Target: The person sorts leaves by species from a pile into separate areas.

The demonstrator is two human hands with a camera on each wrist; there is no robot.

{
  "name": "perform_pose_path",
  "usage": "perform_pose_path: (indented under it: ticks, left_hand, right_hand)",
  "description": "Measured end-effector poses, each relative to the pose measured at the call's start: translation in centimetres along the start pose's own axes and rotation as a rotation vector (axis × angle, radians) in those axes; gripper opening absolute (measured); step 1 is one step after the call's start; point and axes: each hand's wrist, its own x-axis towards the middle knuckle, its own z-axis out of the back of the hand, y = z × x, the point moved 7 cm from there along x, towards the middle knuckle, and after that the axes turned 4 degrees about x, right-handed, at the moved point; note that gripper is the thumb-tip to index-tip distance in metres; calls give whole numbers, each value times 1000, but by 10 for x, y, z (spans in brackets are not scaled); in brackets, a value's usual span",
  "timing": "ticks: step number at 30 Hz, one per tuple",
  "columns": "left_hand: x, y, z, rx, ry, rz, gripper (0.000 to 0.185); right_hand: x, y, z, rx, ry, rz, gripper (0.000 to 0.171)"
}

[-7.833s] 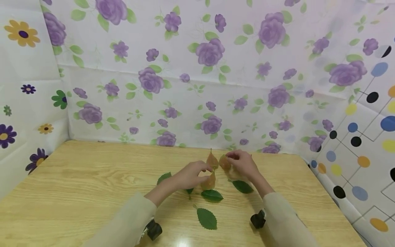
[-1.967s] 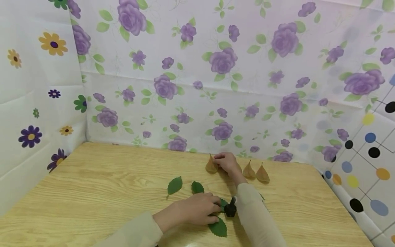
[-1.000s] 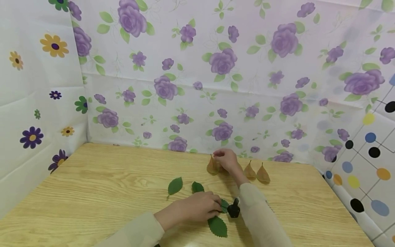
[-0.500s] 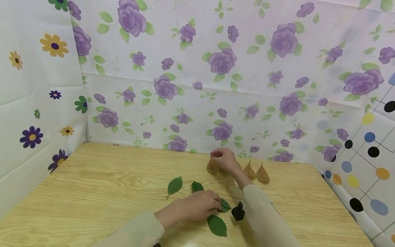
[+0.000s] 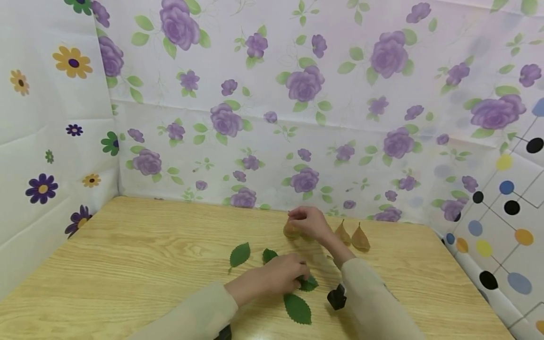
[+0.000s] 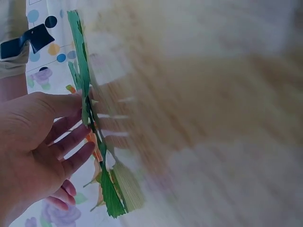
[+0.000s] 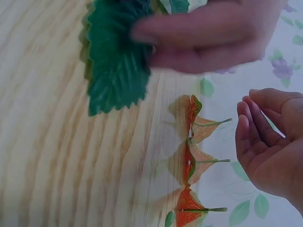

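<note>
In the head view my left hand (image 5: 282, 275) is over a green serrated leaf (image 5: 310, 284), its fingertips at the leaf's near end. The left wrist view shows the thumb beside this upright-looking green leaf (image 6: 81, 49), the other fingers spread apart from it. The right wrist view has the left fingers blurred over the leaf (image 7: 116, 61). My right hand (image 5: 313, 223) is at the back, fingers relaxed, beside a brown pear-shaped leaf (image 5: 290, 231) that it partly covers. Two more brown leaves (image 5: 360, 238) with upright stems are to its right. Brown stems point toward the right fingers (image 7: 258, 135).
More green leaves lie around the left hand: one in front (image 5: 298, 309), one to the left (image 5: 240, 255) and one behind the hand (image 5: 269, 255). A floral cloth (image 5: 229, 156) rises at the back edge of the wooden table (image 5: 148, 264).
Since the earliest frame, the brown leaves have gone from a cluster to a row at the back. The left hand went from them to the green leaves, and has just risen slightly.
</note>
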Motion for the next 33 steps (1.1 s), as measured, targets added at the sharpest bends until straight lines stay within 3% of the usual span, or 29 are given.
perform_pose_path:
  ticks: [4,9,15,19,26,33]
  left_hand:
    - [3,6,-2,-45,10,47,22]
    - [6,9,-4,-71,4,46,19]
    - [8,14,-1,-147,-95,9,13]
    - [9,19,4,-261,-140,-2,15]
    - [1,41,19,-555,-175,119,14]
    - [-8,74,32,-608,-286,217,16]
  right_hand:
    - [-4,1,3,-26,-1,12,21]
    - [-9,-4,6,-22,21,18,24]
    - [-16,-8,8,3,47,29,26]
    - [-20,-10,11,2,45,42,24]
    - [-26,-15,15,12,38,43,24]
    - [-28,-21,19,27,5,-29,24]
